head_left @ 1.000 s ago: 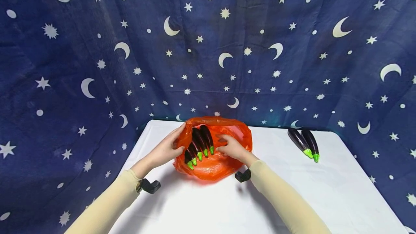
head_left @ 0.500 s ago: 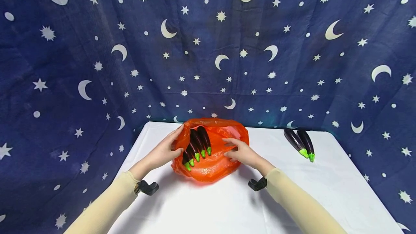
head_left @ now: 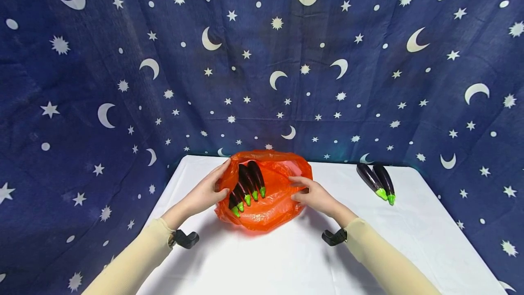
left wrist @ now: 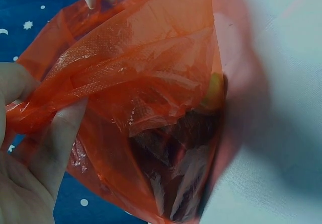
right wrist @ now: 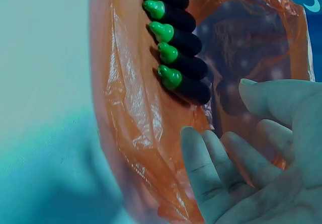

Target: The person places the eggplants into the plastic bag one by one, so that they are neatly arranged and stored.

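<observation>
An orange-red plastic bag (head_left: 278,206) lies on the table with its mouth spread toward me. Inside, at its left, several dark purple eggplants (head_left: 256,178) sit side by side, green stem ends toward me. My left hand (head_left: 204,191) holds the bag's left rim; the left wrist view shows the plastic pinched between thumb and fingers. My right hand (head_left: 317,197) is at the bag's right edge. In the right wrist view, its fingers (right wrist: 201,163) are spread with nothing between them and the thumb, apart from the eggplants. Whether they touch the plastic, I cannot tell.
Two more eggplants (head_left: 376,182) lie side by side at the back right of the white-covered table (head_left: 262,263). A dark blue curtain (head_left: 262,81) with moons and stars hangs behind and to the left. Each wrist wears a black camera mount (head_left: 335,237).
My right hand has drawn back from inside the bag toward its right edge. The left hand keeps its hold on the rim. The head view has shifted slightly.
</observation>
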`<state>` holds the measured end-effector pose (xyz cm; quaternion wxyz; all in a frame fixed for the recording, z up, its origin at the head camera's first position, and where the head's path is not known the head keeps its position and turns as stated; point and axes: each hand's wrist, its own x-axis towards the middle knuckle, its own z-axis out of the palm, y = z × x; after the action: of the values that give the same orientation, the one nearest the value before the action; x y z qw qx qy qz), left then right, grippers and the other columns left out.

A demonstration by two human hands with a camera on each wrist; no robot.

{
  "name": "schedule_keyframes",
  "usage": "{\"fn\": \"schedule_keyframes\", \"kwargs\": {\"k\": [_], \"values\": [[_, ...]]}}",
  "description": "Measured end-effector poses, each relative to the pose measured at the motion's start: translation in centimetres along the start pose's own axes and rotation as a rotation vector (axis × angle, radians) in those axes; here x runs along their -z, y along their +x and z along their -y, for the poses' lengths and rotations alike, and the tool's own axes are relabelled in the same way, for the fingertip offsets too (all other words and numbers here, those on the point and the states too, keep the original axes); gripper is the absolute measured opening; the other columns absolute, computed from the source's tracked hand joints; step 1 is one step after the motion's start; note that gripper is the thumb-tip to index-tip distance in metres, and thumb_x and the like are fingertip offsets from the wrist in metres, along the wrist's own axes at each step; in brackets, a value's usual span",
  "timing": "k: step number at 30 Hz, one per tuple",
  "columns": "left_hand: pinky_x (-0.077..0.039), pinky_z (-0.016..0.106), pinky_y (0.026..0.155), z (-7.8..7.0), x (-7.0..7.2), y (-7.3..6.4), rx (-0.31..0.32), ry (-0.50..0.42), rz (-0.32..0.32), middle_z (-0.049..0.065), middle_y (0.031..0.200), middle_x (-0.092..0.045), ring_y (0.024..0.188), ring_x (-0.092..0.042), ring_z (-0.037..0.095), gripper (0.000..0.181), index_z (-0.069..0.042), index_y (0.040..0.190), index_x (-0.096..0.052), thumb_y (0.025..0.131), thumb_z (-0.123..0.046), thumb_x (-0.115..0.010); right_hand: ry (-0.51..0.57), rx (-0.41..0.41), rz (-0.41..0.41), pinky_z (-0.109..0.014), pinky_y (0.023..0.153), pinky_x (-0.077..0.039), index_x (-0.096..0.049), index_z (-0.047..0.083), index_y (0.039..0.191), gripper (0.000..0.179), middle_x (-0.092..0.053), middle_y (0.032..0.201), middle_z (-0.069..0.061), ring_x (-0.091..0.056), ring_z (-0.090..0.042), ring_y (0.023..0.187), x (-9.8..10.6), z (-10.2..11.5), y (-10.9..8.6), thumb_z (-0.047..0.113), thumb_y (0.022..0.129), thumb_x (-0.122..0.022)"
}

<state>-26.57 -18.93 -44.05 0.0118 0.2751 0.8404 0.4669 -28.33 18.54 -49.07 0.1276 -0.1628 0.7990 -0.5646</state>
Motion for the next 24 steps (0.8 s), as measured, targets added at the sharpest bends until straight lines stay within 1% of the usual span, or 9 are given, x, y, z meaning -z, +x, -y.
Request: {"fn": "schedule_keyframes", "kwargs": {"k": [4,8,12,14,19,21,24], "values": [[-0.049,0.044,0.102,0.0,0.0,0.0,-0.001,0.003,0.0,0.011,0.165,-0.028,0.129,-0.054,0.03,0.089,-0.018,0.165,-0.02,0.092,0.007,-0.064,-0.012,0.008,-0.01,-0.053,0.088,-0.057,-0.053,0.007,0.148,0.06,-0.056,0.139,-0.027,-0.064,-0.029,0.102,0.5,-0.3,-0.4,0.01,0.092,-0.073],[-0.049,0.044,0.103,-0.1,-0.1,-0.1,0.001,0.005,-0.001,0.012,0.164,-0.028,0.129,-0.054,0.03,0.089,-0.018,0.165,-0.019,0.092,0.007,-0.064,-0.002,0.008,-0.011,-0.053,0.089,-0.057,-0.051,0.004,0.149,0.06,-0.055,0.139,-0.03,-0.063,-0.03,0.104,0.9,-0.5,-0.8,0.008,0.093,-0.072],[-0.049,0.043,0.102,-0.2,-0.1,-0.1,0.003,0.004,-0.001,0.012,0.164,-0.028,0.128,-0.054,0.031,0.089,-0.018,0.165,-0.019,0.092,0.007,-0.064,0.028,0.022,-0.004,-0.057,0.089,-0.056,-0.048,0.0,0.15,0.062,-0.053,0.139,-0.032,-0.063,-0.032,0.104,1.3,-0.7,-1.2,0.007,0.093,-0.071],[-0.049,0.043,0.102,-0.3,-0.1,-0.1,0.002,0.006,-0.002,0.013,0.164,-0.028,0.128,-0.054,0.031,0.089,-0.017,0.165,-0.019,0.092,0.007,-0.064,0.037,0.029,-0.006,-0.057,0.089,-0.056,-0.048,-0.001,0.15,0.063,-0.053,0.14,-0.033,-0.064,-0.033,0.104,1.5,-0.8,-1.4,0.007,0.092,-0.072],[-0.048,0.044,0.103,-0.3,-0.1,-0.1,-0.004,0.028,-0.004,0.013,0.164,-0.029,0.128,-0.054,0.03,0.089,-0.017,0.165,-0.019,0.092,0.006,-0.065,0.051,0.028,-0.017,-0.055,0.087,-0.057,-0.048,-0.001,0.15,0.063,-0.052,0.14,-0.034,-0.064,-0.043,0.103,2.2,-1.1,-2.0,0.007,0.093,-0.071],[-0.048,0.044,0.103,-0.3,-0.1,-0.1,-0.004,0.03,-0.005,0.012,0.164,-0.029,0.129,-0.054,0.03,0.089,-0.017,0.165,-0.019,0.092,0.005,-0.065,0.041,0.026,-0.025,-0.054,0.085,-0.058,-0.047,-0.002,0.15,0.063,-0.053,0.139,-0.034,-0.064,-0.043,0.103,2.6,-1.2,-2.3,0.007,0.093,-0.071],[-0.048,0.045,0.103,-0.3,-0.1,-0.1,-0.003,0.033,-0.009,0.012,0.164,-0.029,0.128,-0.054,0.03,0.089,-0.017,0.165,-0.02,0.092,0.005,-0.066,0.023,0.016,-0.039,-0.054,0.085,-0.058,-0.047,-0.005,0.149,0.062,-0.054,0.138,-0.034,-0.066,-0.037,0.101,3.4,-1.6,-2.8,0.007,0.093,-0.071]]}}
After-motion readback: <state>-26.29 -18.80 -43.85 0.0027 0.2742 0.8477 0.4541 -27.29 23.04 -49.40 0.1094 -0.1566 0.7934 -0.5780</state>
